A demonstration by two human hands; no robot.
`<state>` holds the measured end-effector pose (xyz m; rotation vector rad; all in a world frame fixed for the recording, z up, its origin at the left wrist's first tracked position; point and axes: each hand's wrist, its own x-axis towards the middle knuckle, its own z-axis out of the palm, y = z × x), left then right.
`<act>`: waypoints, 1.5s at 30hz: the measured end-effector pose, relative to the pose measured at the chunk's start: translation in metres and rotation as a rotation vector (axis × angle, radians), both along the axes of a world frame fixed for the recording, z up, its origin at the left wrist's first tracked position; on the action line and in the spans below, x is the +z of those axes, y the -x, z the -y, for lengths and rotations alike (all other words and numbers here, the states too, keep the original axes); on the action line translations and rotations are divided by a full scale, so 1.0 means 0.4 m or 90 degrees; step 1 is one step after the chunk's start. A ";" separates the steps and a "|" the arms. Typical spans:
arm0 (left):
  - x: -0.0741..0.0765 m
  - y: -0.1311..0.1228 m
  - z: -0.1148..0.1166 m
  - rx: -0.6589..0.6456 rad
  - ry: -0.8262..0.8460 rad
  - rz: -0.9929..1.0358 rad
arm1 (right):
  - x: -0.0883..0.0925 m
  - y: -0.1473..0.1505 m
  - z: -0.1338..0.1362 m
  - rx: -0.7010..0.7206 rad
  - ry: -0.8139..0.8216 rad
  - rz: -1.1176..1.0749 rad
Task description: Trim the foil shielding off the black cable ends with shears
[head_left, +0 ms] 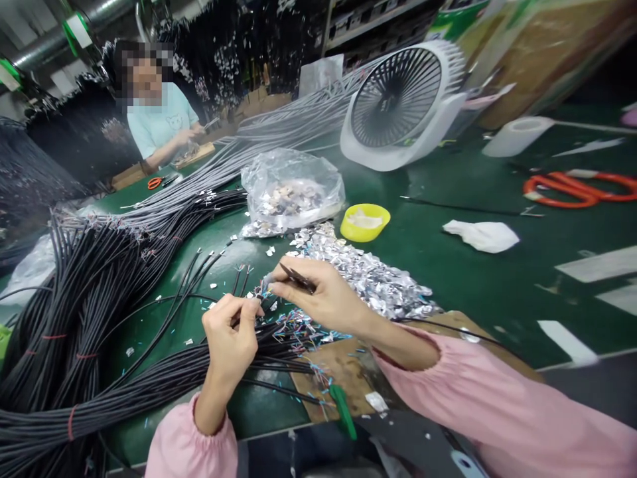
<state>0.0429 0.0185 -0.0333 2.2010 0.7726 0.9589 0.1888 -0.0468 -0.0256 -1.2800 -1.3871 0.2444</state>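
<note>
My left hand [233, 335] is closed in a pinch around the end of a black cable, mostly hidden by the fingers. Just to its right, my right hand [326, 292] holds dark pointed tweezers [298, 279] across its fingers. Its thumb and index finger also pinch together near the cable's end; what lies between them is too small to make out. Thin coloured wires [298, 325] spread under both hands. A bundle of black cables [164, 382] runs beneath my left wrist, its stripped ends by a green-handled tool [343, 411] at the table's near edge.
Beyond my hands lie a heap of foil scraps [368, 275], a clear plastic bag [293, 189] of scraps and a yellow dish [365, 222]. A white fan [403, 106] stands behind. Orange-handled scissors [572, 189] are at right. More cables [64, 312] fill the left. A person [162, 123] sits opposite.
</note>
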 end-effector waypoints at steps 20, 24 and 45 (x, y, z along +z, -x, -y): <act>0.007 0.005 -0.013 0.074 0.052 0.193 | 0.000 0.015 0.004 0.050 0.147 -0.172; 0.006 0.008 -0.012 0.075 0.032 0.183 | 0.007 0.019 0.006 0.079 0.140 -0.181; -0.003 0.003 0.002 0.091 -0.012 0.144 | 0.005 0.018 0.008 0.039 0.129 -0.133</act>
